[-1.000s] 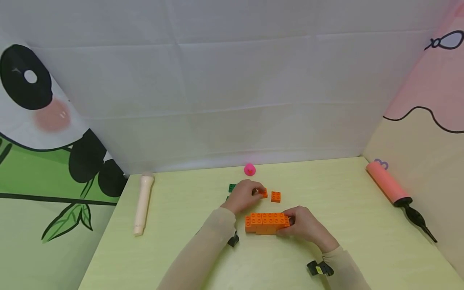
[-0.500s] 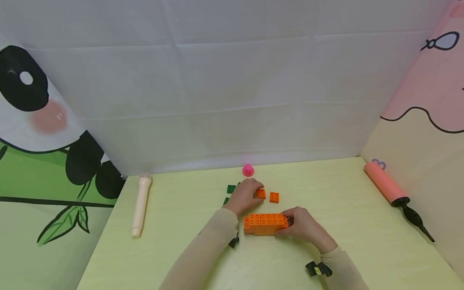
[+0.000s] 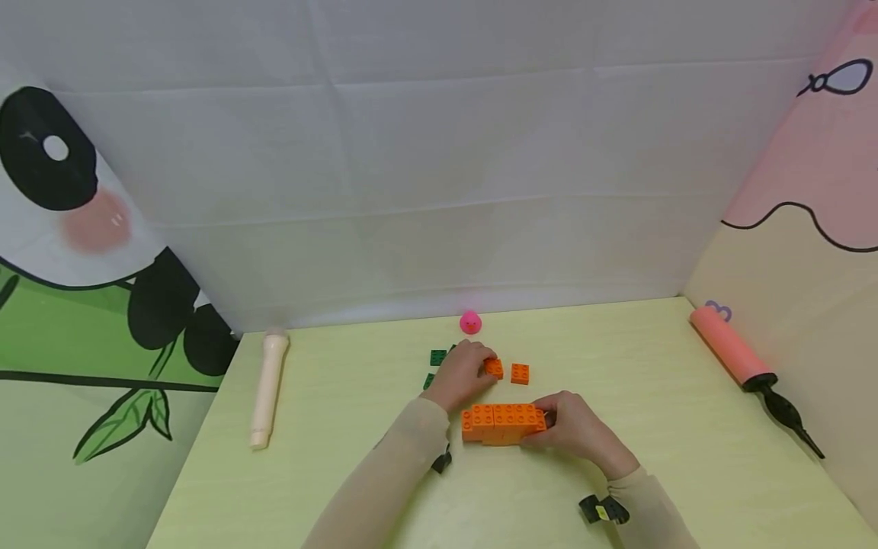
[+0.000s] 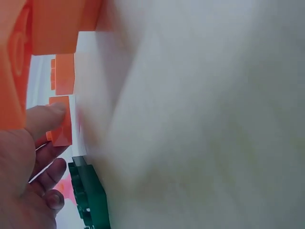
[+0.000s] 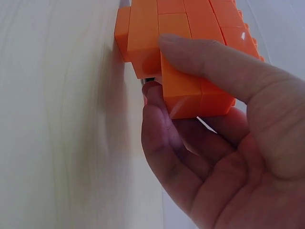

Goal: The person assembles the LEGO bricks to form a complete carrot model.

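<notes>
My left hand pinches a small orange toy brick between thumb and fingers, low over the table; the left wrist view shows the thumb across the brick's side. Just right of it sits another loose orange brick. Nearer the front, my right hand grips the right end of a block built of several orange bricks. In the right wrist view the thumb lies along the side of this block. Green bricks lie beside the left hand, partly hidden by it.
A small pink ball-like toy stands at the table's back edge. A pale peach stick lies on the left. Along the right edge rests a pink cylinder with a black end. A white cloth wall closes off the back.
Both hands stay almost in place. The view has shifted slightly, and a little more of the pinched orange brick shows beside the left fingers than a second ago.
</notes>
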`<state>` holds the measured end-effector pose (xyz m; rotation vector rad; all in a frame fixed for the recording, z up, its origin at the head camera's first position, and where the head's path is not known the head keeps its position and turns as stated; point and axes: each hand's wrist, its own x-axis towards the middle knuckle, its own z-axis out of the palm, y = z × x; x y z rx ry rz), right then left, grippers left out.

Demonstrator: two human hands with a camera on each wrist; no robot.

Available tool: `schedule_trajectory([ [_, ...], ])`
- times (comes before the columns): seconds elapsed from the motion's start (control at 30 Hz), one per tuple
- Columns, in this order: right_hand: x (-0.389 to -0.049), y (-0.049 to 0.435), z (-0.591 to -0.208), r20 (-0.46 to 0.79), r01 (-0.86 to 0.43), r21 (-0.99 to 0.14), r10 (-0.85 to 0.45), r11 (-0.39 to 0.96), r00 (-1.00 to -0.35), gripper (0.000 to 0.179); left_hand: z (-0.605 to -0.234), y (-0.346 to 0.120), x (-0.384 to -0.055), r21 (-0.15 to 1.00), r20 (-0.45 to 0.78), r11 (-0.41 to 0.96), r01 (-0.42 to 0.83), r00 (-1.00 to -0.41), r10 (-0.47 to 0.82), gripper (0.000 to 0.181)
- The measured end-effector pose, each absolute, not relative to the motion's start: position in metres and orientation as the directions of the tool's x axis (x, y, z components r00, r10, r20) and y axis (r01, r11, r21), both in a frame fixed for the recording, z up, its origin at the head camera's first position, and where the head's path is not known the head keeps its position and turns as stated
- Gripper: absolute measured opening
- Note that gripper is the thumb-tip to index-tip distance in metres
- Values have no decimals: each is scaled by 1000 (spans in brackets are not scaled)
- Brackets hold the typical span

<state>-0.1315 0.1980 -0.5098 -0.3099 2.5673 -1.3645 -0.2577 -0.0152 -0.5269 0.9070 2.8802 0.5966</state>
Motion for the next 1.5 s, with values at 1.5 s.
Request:
schedule_trajectory([
  [1.5,-134,198,-510,-2,-159,-836,-293,525,-956,34,-492,-63,-174,658,388,335,674,-685,616,24],
])
